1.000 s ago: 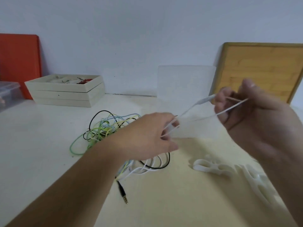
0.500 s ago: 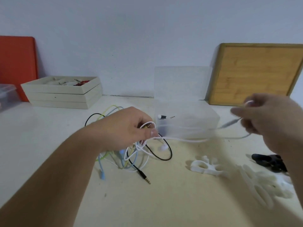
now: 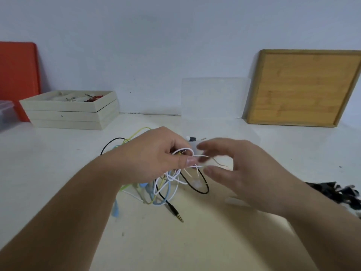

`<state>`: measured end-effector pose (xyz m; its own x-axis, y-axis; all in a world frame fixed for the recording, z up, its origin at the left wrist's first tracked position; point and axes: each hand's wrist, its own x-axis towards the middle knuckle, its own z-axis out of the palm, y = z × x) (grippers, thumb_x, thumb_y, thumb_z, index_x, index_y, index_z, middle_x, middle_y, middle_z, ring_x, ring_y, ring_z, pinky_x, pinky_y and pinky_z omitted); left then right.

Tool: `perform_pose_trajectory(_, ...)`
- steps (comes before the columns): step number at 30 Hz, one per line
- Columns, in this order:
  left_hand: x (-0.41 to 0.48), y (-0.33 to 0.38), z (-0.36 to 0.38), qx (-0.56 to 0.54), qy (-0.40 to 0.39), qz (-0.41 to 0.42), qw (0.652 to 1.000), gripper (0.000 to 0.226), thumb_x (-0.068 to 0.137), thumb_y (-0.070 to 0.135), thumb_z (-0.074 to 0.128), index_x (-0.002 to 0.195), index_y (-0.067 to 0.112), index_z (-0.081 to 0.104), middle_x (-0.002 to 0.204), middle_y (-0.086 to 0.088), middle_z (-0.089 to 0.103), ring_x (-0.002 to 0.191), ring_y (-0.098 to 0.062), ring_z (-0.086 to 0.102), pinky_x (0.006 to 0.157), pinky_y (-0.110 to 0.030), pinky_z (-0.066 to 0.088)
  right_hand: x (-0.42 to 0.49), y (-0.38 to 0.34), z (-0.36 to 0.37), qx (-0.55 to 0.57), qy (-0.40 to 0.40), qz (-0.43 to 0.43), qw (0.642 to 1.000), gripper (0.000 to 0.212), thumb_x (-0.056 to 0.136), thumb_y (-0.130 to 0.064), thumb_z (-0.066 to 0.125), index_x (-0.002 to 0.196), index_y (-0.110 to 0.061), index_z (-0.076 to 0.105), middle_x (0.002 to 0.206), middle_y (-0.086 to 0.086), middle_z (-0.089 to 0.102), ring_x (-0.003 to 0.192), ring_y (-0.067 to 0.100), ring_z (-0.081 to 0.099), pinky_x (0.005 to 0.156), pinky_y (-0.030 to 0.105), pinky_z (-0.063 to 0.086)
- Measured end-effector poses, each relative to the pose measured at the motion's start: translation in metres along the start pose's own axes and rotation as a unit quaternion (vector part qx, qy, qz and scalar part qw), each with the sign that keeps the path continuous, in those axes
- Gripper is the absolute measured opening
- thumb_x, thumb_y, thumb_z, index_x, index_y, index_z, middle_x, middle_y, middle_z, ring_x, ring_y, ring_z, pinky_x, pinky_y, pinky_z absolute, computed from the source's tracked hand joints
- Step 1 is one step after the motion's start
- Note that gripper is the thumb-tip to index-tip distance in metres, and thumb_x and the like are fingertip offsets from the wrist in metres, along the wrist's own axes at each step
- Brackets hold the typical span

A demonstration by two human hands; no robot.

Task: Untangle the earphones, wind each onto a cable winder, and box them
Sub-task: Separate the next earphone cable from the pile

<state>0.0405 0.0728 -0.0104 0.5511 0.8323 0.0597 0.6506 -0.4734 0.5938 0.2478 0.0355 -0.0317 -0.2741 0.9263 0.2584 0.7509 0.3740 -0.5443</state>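
A tangle of black, yellow-green, blue and white earphone cables (image 3: 166, 189) lies on the white table, with a black jack plug (image 3: 176, 213) sticking out toward me. My left hand (image 3: 156, 153) grips loops of the white cable (image 3: 192, 153) just above the tangle. Close to its right, my right hand (image 3: 240, 173) is blurred, thumb and forefinger apart, and white strands pass between them. A white earbud (image 3: 196, 183) hangs below. Behind my hands stands the clear box, its lid (image 3: 214, 98) upright. Black cable winders (image 3: 341, 192) lie at the right edge.
Stacked cream trays (image 3: 72, 112) with small parts sit at the back left, beside an orange board (image 3: 17, 75) and a clear plastic tub (image 3: 5, 112). A wooden board (image 3: 302, 87) leans on the wall at the back right.
My right hand has swung left from far out on the right to right beside my left hand, and the stretched white cable has gone slack. My left hand keeps its grip.
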Motion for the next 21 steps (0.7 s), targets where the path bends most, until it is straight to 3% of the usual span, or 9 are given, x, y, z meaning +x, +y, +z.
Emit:
perform_pose_trajectory(2, 0.000, -0.001, -0.001, -0.003, 0.005, 0.001, 1.000, 0.035, 0.093, 0.042, 0.063, 0.078, 0.011, 0.066, 0.058, 0.006, 0.040, 0.055, -0.012, 0.034, 0.055, -0.025, 0.029, 0.002, 0.004, 0.000, 0.034, 0.005, 0.025, 0.999, 0.008, 0.092, -0.027, 0.067, 0.088, -0.033, 0.072, 0.079, -0.015, 0.071, 0.061, -0.003, 0.056, 0.062, 0.011, 0.044)
perform_pose_trajectory(5, -0.001, -0.003, -0.003, -0.014, 0.009, -0.003, 1.000, 0.028, 0.093, 0.040, 0.064, 0.080, 0.016, 0.068, 0.058, 0.008, 0.044, 0.055, -0.011, 0.037, 0.056, -0.027, 0.032, 0.003, 0.005, -0.008, 0.102, -0.017, 0.048, 0.994, 0.017, 0.092, -0.022, 0.067, 0.076, -0.021, 0.071, 0.062, -0.004, 0.067, 0.047, -0.001, 0.050, 0.049, 0.011, 0.037)
perform_pose_trajectory(8, -0.003, -0.004, -0.007, -0.025, -0.014, -0.008, 1.000, 0.016, 0.087, 0.042, 0.072, 0.083, 0.027, 0.073, 0.063, 0.010, 0.058, 0.056, -0.010, 0.048, 0.056, -0.026, 0.040, 0.002, 0.004, -0.013, 0.184, 0.000, 0.060, 0.981, 0.017, 0.092, -0.018, 0.067, 0.075, -0.013, 0.070, 0.057, -0.003, 0.057, 0.050, 0.007, 0.052, 0.052, 0.014, 0.040)
perform_pose_trajectory(12, -0.007, -0.011, -0.013, -0.008, -0.051, -0.043, 0.998, 0.033, 0.073, 0.052, 0.081, 0.101, 0.038, 0.071, 0.080, 0.012, 0.070, 0.067, -0.013, 0.063, 0.071, -0.041, 0.056, 0.003, 0.010, -0.021, 0.243, 0.080, 0.101, 0.961, 0.020, 0.087, -0.011, 0.069, 0.067, -0.015, 0.069, 0.061, 0.005, 0.054, 0.057, 0.017, 0.046, 0.056, 0.025, 0.038)
perform_pose_trajectory(13, -0.009, -0.012, -0.015, 0.003, -0.050, -0.048, 0.998, 0.036, 0.071, 0.053, 0.081, 0.102, 0.039, 0.070, 0.082, 0.011, 0.072, 0.068, -0.015, 0.066, 0.072, -0.043, 0.057, 0.003, 0.010, -0.024, 0.238, 0.088, 0.105, 0.962, 0.019, 0.086, -0.011, 0.069, 0.067, -0.015, 0.069, 0.060, 0.007, 0.052, 0.056, 0.019, 0.044, 0.054, 0.028, 0.037)
perform_pose_trajectory(15, -0.010, -0.013, -0.019, 0.024, -0.033, -0.053, 0.998, 0.039, 0.068, 0.057, 0.078, 0.102, 0.038, 0.069, 0.086, 0.011, 0.073, 0.077, -0.019, 0.070, 0.077, -0.045, 0.058, 0.001, 0.011, -0.031, 0.204, 0.102, 0.113, 0.967, 0.018, 0.084, -0.012, 0.071, 0.067, -0.013, 0.070, 0.054, 0.002, 0.051, 0.051, 0.015, 0.042, 0.046, 0.020, 0.035)
perform_pose_trajectory(17, -0.012, -0.013, -0.023, 0.038, 0.001, -0.059, 0.998, 0.027, 0.075, 0.049, 0.080, 0.098, 0.037, 0.070, 0.086, 0.013, 0.073, 0.072, -0.007, 0.068, 0.071, -0.032, 0.055, 0.000, 0.011, -0.038, 0.175, 0.118, 0.118, 0.970, 0.018, 0.083, -0.011, 0.073, 0.065, -0.013, 0.071, 0.049, -0.002, 0.053, 0.045, 0.009, 0.043, 0.041, 0.012, 0.033)
perform_pose_trajectory(19, -0.015, -0.013, -0.027, 0.026, 0.045, -0.082, 0.995, 0.021, 0.077, 0.051, 0.076, 0.091, 0.035, 0.073, 0.080, 0.014, 0.072, 0.063, -0.003, 0.062, 0.064, -0.022, 0.046, -0.001, 0.012, -0.043, 0.137, 0.117, 0.132, 0.975, 0.019, 0.082, -0.011, 0.074, 0.064, -0.015, 0.072, 0.049, 0.000, 0.056, 0.043, 0.008, 0.044, 0.039, 0.013, 0.033)
perform_pose_trajectory(21, -0.015, -0.014, -0.028, 0.023, 0.075, -0.095, 0.992, 0.056, 0.071, 0.076, 0.058, 0.085, 0.023, 0.073, 0.063, 0.006, 0.060, 0.058, -0.019, 0.050, 0.061, -0.027, 0.038, -0.001, 0.012, -0.043, 0.097, 0.101, 0.147, 0.979, 0.018, 0.082, -0.012, 0.073, 0.064, -0.016, 0.072, 0.046, 0.001, 0.056, 0.039, 0.010, 0.040, 0.037, 0.015, 0.030)
